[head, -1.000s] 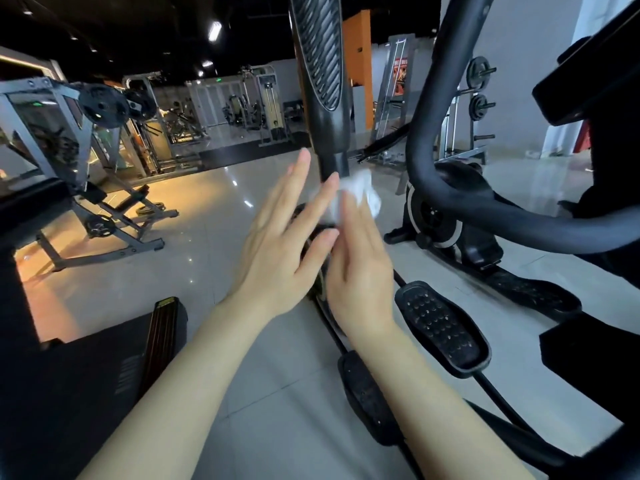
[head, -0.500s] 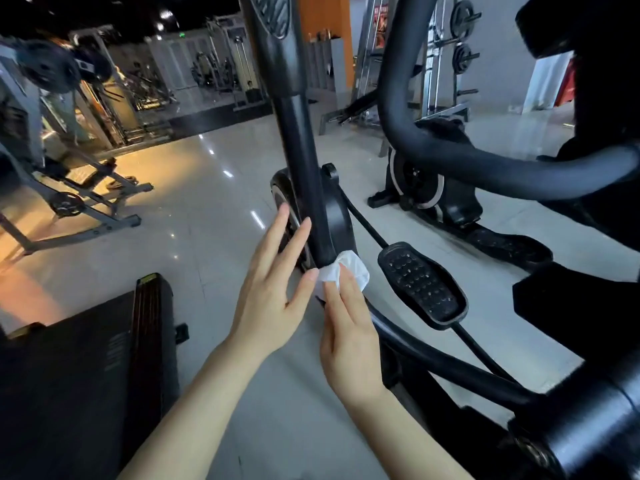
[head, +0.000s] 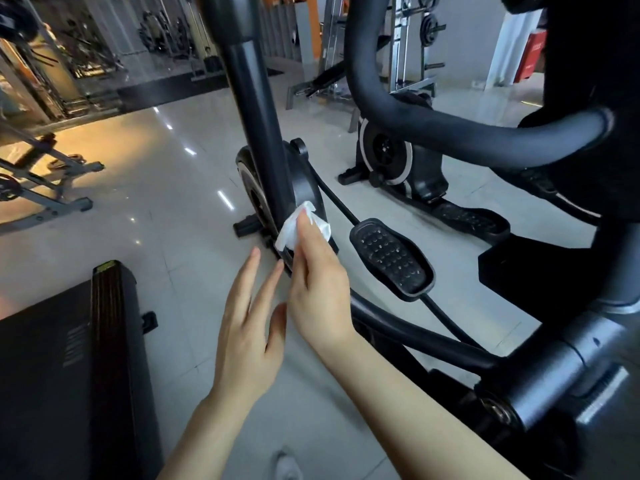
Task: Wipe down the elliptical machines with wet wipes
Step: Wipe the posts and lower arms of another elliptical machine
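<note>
Moved: both hands now lower on the upright post (head: 258, 133) than half a second ago, down by the flywheel housing (head: 304, 188).
Right hand (head: 320, 285): fingers pinch the white wet wipe (head: 298, 226) and press it on the post's lower end.
Left hand (head: 247, 327): fingers straight, spread, holding nothing, just beside the right.
Near left: black machine edge (head: 107, 341), bare floor (head: 180, 209) between it and the post.
Right: pedal (head: 391, 259) close by; curved handlebar (head: 433, 123) overhead.
Hidden: wipe's contact spot covered by fingers; post top cut off.
Far: second elliptical (head: 398, 157), blurred racks beyond.
</note>
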### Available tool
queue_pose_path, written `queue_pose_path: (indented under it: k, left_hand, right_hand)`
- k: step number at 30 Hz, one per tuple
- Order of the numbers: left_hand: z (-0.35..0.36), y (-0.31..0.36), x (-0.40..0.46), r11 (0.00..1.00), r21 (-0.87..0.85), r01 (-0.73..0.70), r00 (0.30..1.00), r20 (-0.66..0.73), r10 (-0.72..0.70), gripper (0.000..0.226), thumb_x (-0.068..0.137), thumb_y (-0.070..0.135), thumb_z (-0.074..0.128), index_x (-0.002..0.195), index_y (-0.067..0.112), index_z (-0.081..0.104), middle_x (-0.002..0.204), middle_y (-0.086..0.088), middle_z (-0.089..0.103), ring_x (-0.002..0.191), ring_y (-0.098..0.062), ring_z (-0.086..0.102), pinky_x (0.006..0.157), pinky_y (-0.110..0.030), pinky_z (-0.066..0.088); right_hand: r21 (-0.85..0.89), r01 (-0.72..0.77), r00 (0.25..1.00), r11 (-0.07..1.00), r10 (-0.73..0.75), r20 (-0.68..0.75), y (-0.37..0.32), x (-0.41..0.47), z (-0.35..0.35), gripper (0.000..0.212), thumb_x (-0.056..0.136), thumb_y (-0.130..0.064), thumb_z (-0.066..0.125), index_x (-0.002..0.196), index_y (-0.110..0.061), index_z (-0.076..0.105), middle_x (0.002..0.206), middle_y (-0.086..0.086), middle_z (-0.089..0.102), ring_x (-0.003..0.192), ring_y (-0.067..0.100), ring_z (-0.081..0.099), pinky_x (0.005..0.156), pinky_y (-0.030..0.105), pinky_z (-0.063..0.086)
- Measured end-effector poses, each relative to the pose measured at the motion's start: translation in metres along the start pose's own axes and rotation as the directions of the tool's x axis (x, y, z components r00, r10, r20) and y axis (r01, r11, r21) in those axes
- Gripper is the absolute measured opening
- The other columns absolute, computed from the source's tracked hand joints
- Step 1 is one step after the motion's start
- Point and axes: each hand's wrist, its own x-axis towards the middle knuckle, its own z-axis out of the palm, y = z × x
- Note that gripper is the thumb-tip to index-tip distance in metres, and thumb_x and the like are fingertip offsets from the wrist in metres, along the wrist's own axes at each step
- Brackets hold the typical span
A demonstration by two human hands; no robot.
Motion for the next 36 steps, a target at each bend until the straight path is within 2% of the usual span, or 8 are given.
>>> queue_pose_path:
  k: [6, 12, 16, 21, 24, 29, 32, 36]
  left_hand:
    - [0.019, 0.016, -0.012, 0.998, 0.022, 0.055, 0.995, -0.087, -0.053, 0.050, 0.097, 0.019, 0.047, 0.146, 0.012, 0.036, 0.152, -0.012, 0.036, 0.147, -0.025, 0.022, 0.122, -0.031, 0.015]
    - [0.077, 0.044, -0.015, 0.976, 0.068, -0.206, 0.977, 0.068, 0.201, 0.044, 0.096, 0.020, 0.049, 0.140, 0.014, 0.051, 0.150, -0.012, 0.043, 0.144, -0.029, 0.031, 0.121, -0.046, 0.017]
    - [0.111, 0.052, -0.030, 0.935, 0.198, -0.294, 0.936, 0.259, 0.239, 0.046, 0.099, 0.036, 0.042, 0.140, 0.019, 0.054, 0.149, -0.007, 0.048, 0.143, -0.026, 0.033, 0.120, -0.053, 0.005]
    - [0.118, 0.051, -0.033, 0.933, 0.216, -0.287, 0.932, 0.289, 0.219, 0.049, 0.102, 0.041, 0.033, 0.140, 0.019, 0.055, 0.147, -0.007, 0.050, 0.140, -0.025, 0.035, 0.119, -0.052, 0.002]
    - [0.114, 0.048, -0.031, 0.931, 0.205, -0.301, 0.926, 0.295, 0.235, 0.050, 0.104, 0.041, 0.028, 0.138, 0.018, 0.057, 0.140, -0.008, 0.057, 0.138, -0.025, 0.038, 0.119, -0.051, 0.004]
    - [0.106, 0.042, -0.023, 0.911, 0.187, -0.366, 0.911, 0.274, 0.310, 0.044, 0.100, 0.035, 0.039, 0.131, 0.016, 0.064, 0.128, -0.007, 0.065, 0.130, -0.024, 0.045, 0.119, -0.047, 0.008]
    - [0.109, 0.046, -0.025, 0.915, 0.204, -0.347, 0.918, 0.273, 0.287, 0.044, 0.099, 0.034, 0.040, 0.132, 0.015, 0.063, 0.129, -0.009, 0.063, 0.131, -0.027, 0.045, 0.119, -0.049, 0.007]
    - [0.113, 0.050, -0.031, 0.915, 0.225, -0.334, 0.924, 0.272, 0.270, 0.047, 0.098, 0.036, 0.041, 0.137, 0.013, 0.058, 0.137, -0.012, 0.058, 0.135, -0.030, 0.041, 0.118, -0.051, 0.008]
  right_hand:
    - [-0.515, 0.061, 0.991, 0.855, 0.009, 0.131, 0.055, -0.038, -0.045, 0.039, 0.083, -0.004, 0.038, 0.114, -0.014, 0.060, 0.082, -0.002, 0.064, 0.070, 0.020, 0.056, 0.062, 0.028, 0.044]
    - [-0.916, 0.080, 0.837, 0.394, 0.473, 0.276, 0.054, -0.063, -0.157, 0.046, 0.072, -0.010, 0.030, 0.103, -0.027, 0.060, 0.088, -0.003, 0.068, 0.086, 0.023, 0.064, 0.095, 0.028, 0.029]
    - [-0.942, 0.036, 0.788, 0.334, 0.570, 0.232, 0.036, -0.069, -0.206, 0.022, 0.079, -0.004, 0.040, 0.082, -0.026, 0.046, 0.088, -0.006, 0.059, 0.086, 0.019, 0.053, 0.078, 0.023, 0.034]
    - [-0.919, 0.045, 0.955, 0.393, 0.254, 0.155, 0.053, -0.103, -0.195, 0.044, 0.073, -0.004, 0.038, 0.092, -0.016, 0.076, 0.082, -0.001, 0.072, 0.080, 0.021, 0.070, 0.077, 0.030, 0.057]
    - [-0.869, 0.039, 0.964, 0.493, 0.212, 0.163, 0.059, -0.107, -0.189, 0.046, 0.068, 0.004, 0.047, 0.100, -0.016, 0.074, 0.092, -0.001, 0.072, 0.087, 0.021, 0.068, 0.080, 0.032, 0.057]
    - [-0.884, 0.115, 0.956, 0.452, 0.192, 0.223, 0.058, -0.112, -0.242, 0.045, 0.066, 0.004, 0.070, 0.106, -0.016, 0.074, 0.107, 0.002, 0.073, 0.099, 0.022, 0.070, 0.090, 0.032, 0.053]
    - [-0.901, -0.032, 0.968, 0.433, 0.236, 0.080, 0.076, -0.107, -0.283, 0.045, 0.076, 0.004, 0.062, 0.116, -0.012, 0.070, 0.127, 0.009, 0.065, 0.115, 0.028, 0.063, 0.100, 0.039, 0.049]
    - [-0.799, -0.131, 0.974, 0.587, 0.228, 0.008, 0.081, -0.133, -0.275, 0.034, 0.091, -0.011, 0.052, 0.121, -0.013, 0.067, 0.141, 0.003, 0.055, 0.136, 0.015, 0.045, 0.109, 0.026, 0.038]
